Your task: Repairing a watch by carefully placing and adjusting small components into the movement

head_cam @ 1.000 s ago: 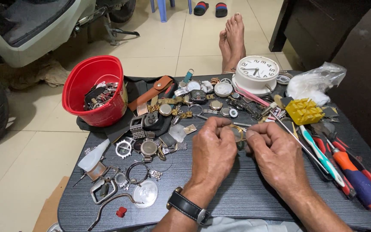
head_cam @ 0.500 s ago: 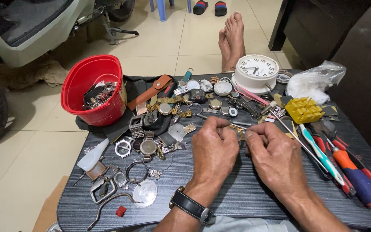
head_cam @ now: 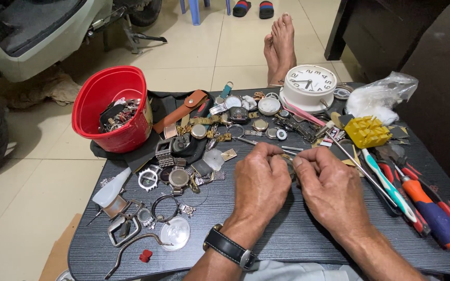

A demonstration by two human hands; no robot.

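- nearest the camera, on the dark ribbed worktop [head_cam: 298, 244], both wrists rest low; the left wrist wears a black-strapped watch [head_cam: 230, 248].
- left hand [head_cam: 260, 186] is curled palm-down, thumb and forefinger pinched together at its far tip; right hand [head_cam: 330, 188] mirrors it, fingertips meeting the left's.
- between those fingertips sits a small dark part [head_cam: 289, 165], clamped from both sides just above the worktop; what it is exactly is too small to tell.
- to do this well, i judge the wrists should stay planted on the worktop for steadiness, the pinch light, and the part kept over the surface so a slip drops it close by.
- just beside the right hand lie screwdrivers [head_cam: 430, 211] with red, orange and blue handles, and a toothbrush [head_cam: 389, 182].
- left of the left hand lies a scatter of watch cases and rings [head_cam: 170, 179], with a small white squeeze bottle [head_cam: 110, 188] near the edge.
- farther off stand a yellow plastic holder [head_cam: 366, 131], a red bucket [head_cam: 111, 106] of watch parts and a white alarm clock [head_cam: 309, 86].
- beyond the worktop, bare feet [head_cam: 281, 44] rest on the tiled floor [head_cam: 209, 47].
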